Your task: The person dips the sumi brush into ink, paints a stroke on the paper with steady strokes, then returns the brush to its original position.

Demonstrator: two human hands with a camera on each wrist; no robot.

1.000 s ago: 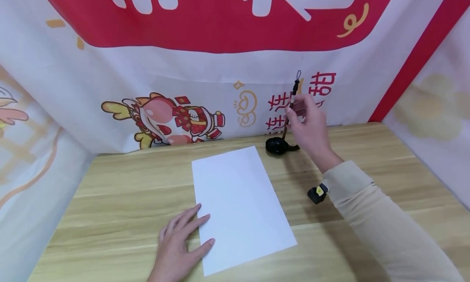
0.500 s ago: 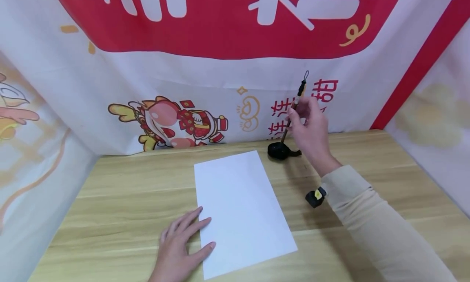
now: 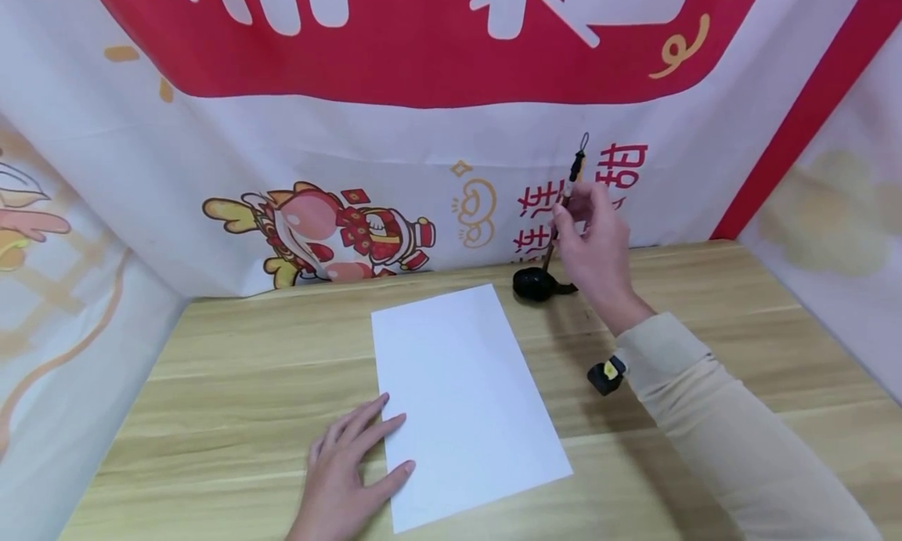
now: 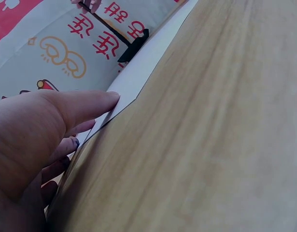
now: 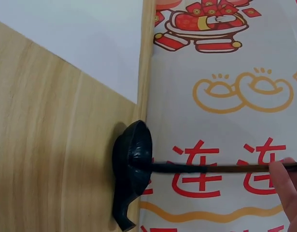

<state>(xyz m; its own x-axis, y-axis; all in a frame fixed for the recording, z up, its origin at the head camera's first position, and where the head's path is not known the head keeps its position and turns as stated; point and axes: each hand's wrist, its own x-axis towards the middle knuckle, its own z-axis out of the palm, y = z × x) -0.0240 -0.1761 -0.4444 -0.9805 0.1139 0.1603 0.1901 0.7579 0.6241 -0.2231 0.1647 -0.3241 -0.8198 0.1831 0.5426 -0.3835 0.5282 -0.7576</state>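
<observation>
My right hand pinches a calligraphy brush by its handle, near a small black ink dish with a curved spout or handle. In the right wrist view the dark bristles of the brush reach into the dish; how deep they go cannot be told. A blank white sheet of paper lies left of the dish. On its left edge rests my left hand, fingers spread, with the thumb and fingertips on the paper.
The wooden table meets a printed cloth backdrop just behind the dish. Cloth also hangs at both sides. A small black device with a yellow mark sits at my right wrist.
The top of the brush has leaned slightly to the right, its tip staying at the dish. My left hand and the paper stay together; the whole view shifts a little.
</observation>
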